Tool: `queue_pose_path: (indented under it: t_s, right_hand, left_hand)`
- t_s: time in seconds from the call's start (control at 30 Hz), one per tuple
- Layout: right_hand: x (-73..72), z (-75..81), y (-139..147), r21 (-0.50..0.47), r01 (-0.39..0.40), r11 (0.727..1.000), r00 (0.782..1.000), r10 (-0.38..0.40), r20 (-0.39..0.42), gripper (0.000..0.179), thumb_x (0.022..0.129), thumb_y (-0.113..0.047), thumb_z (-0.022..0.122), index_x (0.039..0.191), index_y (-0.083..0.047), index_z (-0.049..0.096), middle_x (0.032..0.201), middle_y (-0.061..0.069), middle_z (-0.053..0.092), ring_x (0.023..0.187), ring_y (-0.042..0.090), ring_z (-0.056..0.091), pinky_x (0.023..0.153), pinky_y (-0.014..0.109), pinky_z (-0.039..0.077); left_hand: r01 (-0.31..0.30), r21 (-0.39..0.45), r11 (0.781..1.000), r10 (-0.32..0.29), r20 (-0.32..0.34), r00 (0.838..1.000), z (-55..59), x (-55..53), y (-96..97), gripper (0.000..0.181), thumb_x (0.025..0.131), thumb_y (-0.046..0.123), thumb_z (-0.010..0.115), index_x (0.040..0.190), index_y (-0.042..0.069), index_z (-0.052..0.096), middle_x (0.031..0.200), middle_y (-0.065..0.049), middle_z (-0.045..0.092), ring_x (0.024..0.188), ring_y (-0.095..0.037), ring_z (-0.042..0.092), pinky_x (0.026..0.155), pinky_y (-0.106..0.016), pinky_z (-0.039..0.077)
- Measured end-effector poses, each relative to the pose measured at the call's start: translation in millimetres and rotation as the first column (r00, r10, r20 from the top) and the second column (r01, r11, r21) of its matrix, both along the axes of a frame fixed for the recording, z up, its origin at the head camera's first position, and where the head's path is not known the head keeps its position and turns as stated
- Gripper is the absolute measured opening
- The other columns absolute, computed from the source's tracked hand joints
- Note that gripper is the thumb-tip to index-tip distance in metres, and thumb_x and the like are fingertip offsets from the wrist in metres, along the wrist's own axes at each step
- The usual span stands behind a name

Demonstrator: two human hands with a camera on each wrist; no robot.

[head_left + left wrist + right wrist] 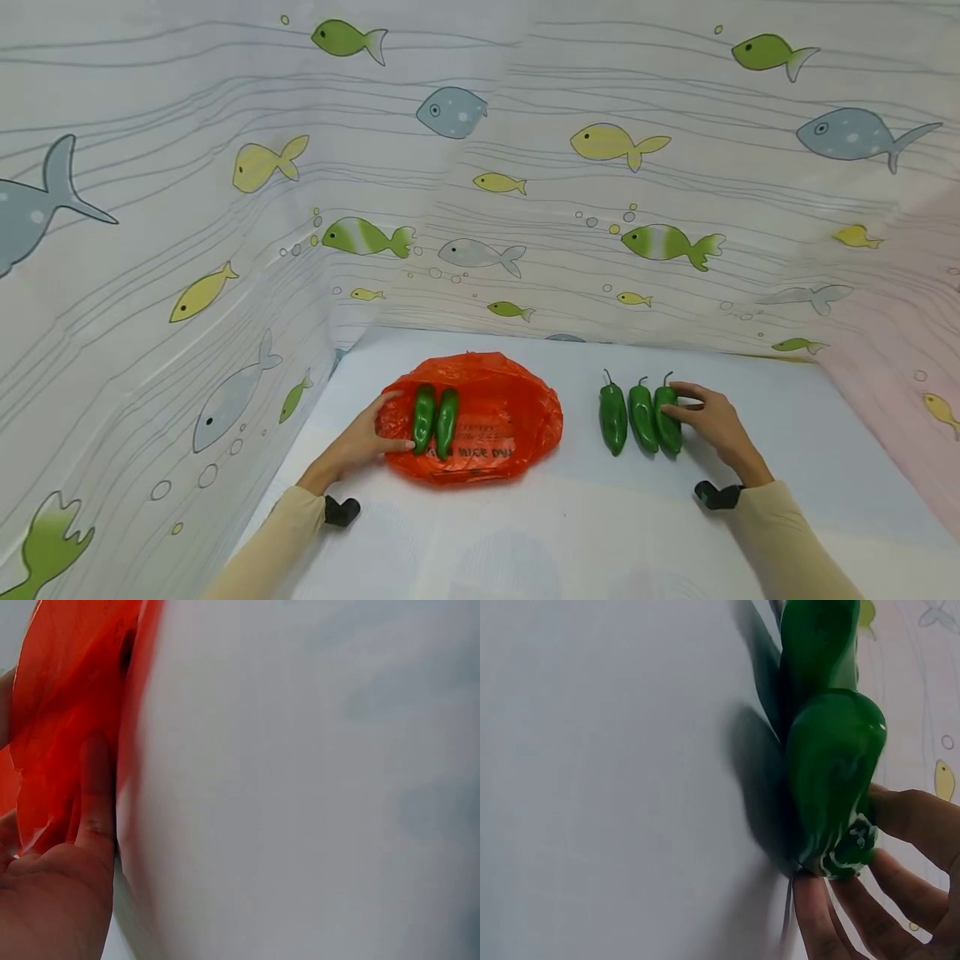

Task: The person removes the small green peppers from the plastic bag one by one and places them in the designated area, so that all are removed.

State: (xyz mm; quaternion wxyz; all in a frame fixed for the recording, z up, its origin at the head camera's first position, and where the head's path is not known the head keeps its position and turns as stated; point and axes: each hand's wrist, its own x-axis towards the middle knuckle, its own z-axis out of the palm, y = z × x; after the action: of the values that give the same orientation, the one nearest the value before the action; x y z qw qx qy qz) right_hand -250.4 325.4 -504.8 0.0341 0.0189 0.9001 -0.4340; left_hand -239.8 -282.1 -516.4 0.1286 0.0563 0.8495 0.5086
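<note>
White table (585, 533), rightmost green pepper (669, 437) — between right grip's (712, 422) fingers

The bag (525, 417) at the left hand (363, 435) is bright orange-red with dark lettering (491, 453); the two peppers (424, 408) beside that hand and the three peppers (612, 418) by the right hand (716, 421) are deep green. Beyond both hands, the mostly white backdrop (720, 196) bears green, yellow and grey-blue fish (602, 142) among wavy grey lines; the sleeves (277, 525) behind the hands are cream.

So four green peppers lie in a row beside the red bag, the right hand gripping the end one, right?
Not four: the head view shows three green peppers beside the red bag, the right hand gripping the end one.
</note>
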Motion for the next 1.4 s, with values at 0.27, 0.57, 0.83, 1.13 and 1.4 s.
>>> queue_pose_path:
  t_s: [0.27, 0.57, 0.83, 1.13, 1.4]
  right_hand:
    - [5.9, 5.4, 3.5, 0.017, -0.008, 1.0, 0.998, 0.009, -0.055, 0.074, 0.097, -0.043, 0.072, 0.152, -0.002, 0.046, 0.154, 0.027, 0.044, 0.133, 0.049, 0.049, 0.102, 0.066, 0.044]
    - [2.1, 24.2, -12.3, 0.042, 0.036, 0.998, 0.988, -0.03, -0.153, 0.067, 0.097, -0.042, 0.071, 0.148, -0.004, 0.051, 0.142, 0.031, 0.053, 0.127, 0.05, 0.053, 0.097, 0.066, 0.047]
    - [-12.6, 37.4, -43.0, -0.02, -0.039, 0.999, 0.982, 0.035, -0.183, 0.064, 0.097, -0.042, 0.072, 0.148, -0.007, 0.052, 0.142, 0.025, 0.055, 0.124, 0.044, 0.056, 0.1, 0.061, 0.049]
    - [-22.6, 42.1, -82.0, -0.053, -0.146, 0.988, 0.975, 0.134, -0.177, 0.058, 0.096, -0.035, 0.075, 0.145, -0.011, 0.055, 0.142, 0.021, 0.058, 0.119, 0.038, 0.062, 0.095, 0.054, 0.055]
    - [-27.4, 44.5, -117.0, -0.105, -0.223, 0.969, 0.963, 0.202, -0.178, 0.055, 0.094, -0.034, 0.078, 0.142, -0.015, 0.058, 0.139, 0.012, 0.062, 0.114, 0.031, 0.064, 0.091, 0.044, 0.058]
  left_hand:
    - [0.018, -0.004, 1.0, -0.018, -0.023, 1.0, 2.0, -1.4, 4.7, 0.095, 0.081, 0.03, 0.089, 0.157, 0.022, 0.032, 0.157, -0.017, 0.037, 0.139, -0.04, 0.04, 0.114, -0.06, 0.035]
    - [0.019, 0.026, 0.999, -0.019, -0.001, 1.0, 0.0, 0.9, 4.8, 0.098, 0.082, 0.028, 0.089, 0.159, 0.02, 0.03, 0.159, -0.018, 0.035, 0.141, -0.041, 0.039, 0.114, -0.06, 0.035]
    - [0.002, 0.0, 1.0, -0.002, -0.005, 1.0, 0.4, 0.9, 4.7, 0.097, 0.081, 0.03, 0.089, 0.158, 0.021, 0.031, 0.158, -0.018, 0.036, 0.141, -0.041, 0.038, 0.114, -0.061, 0.035]
    - [0.012, -0.006, 1.0, -0.012, -0.01, 1.0, -2.5, -1.9, 2.4, 0.097, 0.081, 0.032, 0.089, 0.158, 0.019, 0.031, 0.157, -0.018, 0.037, 0.14, -0.041, 0.039, 0.114, -0.061, 0.035]
    - [-0.001, -0.003, 1.0, 0.001, -0.005, 1.0, -3.2, -2.0, 1.6, 0.097, 0.08, 0.032, 0.09, 0.157, 0.021, 0.032, 0.154, -0.017, 0.041, 0.138, -0.04, 0.041, 0.114, -0.06, 0.036]
